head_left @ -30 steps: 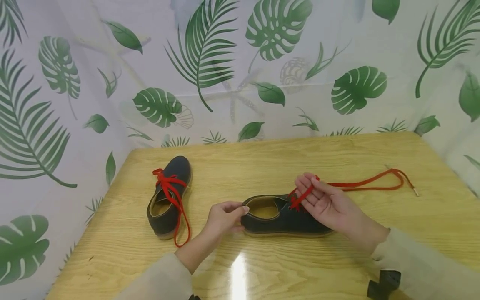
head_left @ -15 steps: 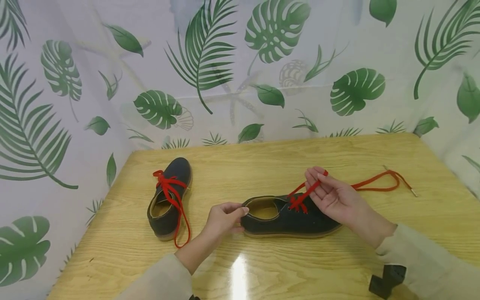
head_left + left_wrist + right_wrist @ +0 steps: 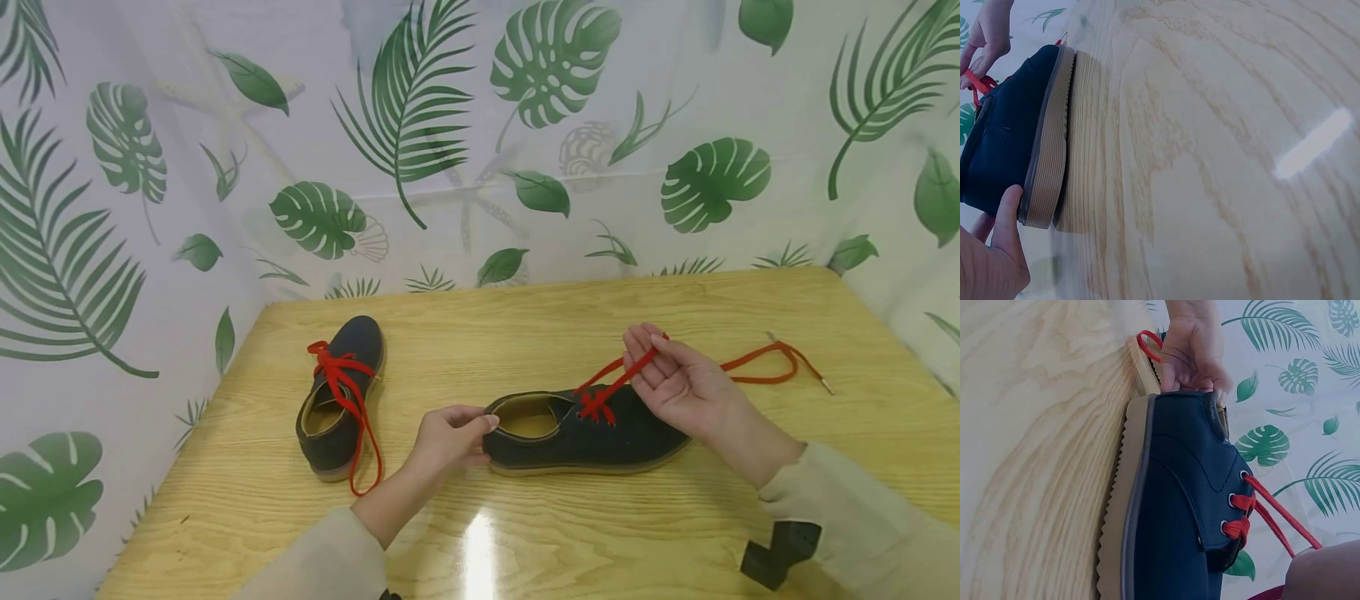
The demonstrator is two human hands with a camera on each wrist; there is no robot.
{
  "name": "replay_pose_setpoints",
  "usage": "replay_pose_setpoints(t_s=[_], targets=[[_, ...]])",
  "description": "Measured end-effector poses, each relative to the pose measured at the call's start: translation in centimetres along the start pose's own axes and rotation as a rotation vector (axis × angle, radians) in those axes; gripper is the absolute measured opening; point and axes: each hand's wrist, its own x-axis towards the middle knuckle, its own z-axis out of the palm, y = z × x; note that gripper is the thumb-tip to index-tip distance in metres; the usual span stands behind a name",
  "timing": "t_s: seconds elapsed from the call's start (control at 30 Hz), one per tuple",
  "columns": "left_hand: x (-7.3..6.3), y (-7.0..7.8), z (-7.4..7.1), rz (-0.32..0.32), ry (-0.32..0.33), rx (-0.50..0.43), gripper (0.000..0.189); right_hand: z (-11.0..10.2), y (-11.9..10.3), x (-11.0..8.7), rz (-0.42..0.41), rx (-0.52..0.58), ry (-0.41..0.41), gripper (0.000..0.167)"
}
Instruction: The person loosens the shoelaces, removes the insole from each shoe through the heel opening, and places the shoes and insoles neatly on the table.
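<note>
A dark navy shoe (image 3: 585, 446) lies on the table with its heel toward the left and its toe toward the right. At the heel, my left hand (image 3: 446, 437) grips the back collar between thumb and fingers. My right hand (image 3: 686, 383), palm up above the toe, pinches the red shoelaces (image 3: 626, 377) and draws them taut from the upper eyelets. The loose lace ends trail to the right behind that hand. In the right wrist view the red lace (image 3: 1282, 509) runs from metal eyelets toward the right hand (image 3: 1329, 575), which shows only in part.
A second navy shoe (image 3: 365, 337) stands at the left, its red laces tied in a bow (image 3: 330, 362) with a loop hanging to the table. The wooden table (image 3: 600, 533) meets a leaf-printed cloth (image 3: 450, 158) behind. A black device (image 3: 780, 554) sits at the right wrist.
My right hand has moved right and slightly up, pulling the laces longer and tauter away from the eyelets. My left hand stays on the heel, and the shoe keeps its place.
</note>
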Motion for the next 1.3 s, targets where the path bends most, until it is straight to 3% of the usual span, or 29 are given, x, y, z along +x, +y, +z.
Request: replay_pose_setpoints(t_s=[0.17,0.47,0.7,0.97,1.3], targets=[[0.0,0.0,0.1,0.003,-0.007,-0.001,0.034,0.1,-0.3,-0.1,-0.013,0.045,0.007,0.019],[0.0,0.0,0.0,0.010,-0.008,0.012,0.035,0.4,-2.8,-0.4,-0.103,0.067,-0.085,0.021],[0.1,0.0,-0.1,0.019,-0.019,0.007,0.035,0.3,-4.6,-0.7,-0.083,0.034,-0.038,0.019],[0.2,-0.1,-0.1,0.017,-0.027,0.017,0.036,0.8,-8.0,-1.4,-0.129,0.094,-0.030,0.016],[0.1,-0.1,-0.1,0.023,-0.026,0.023,0.036,0.6,-11.3,-2.2,-0.158,0.118,0.054,0.011]])
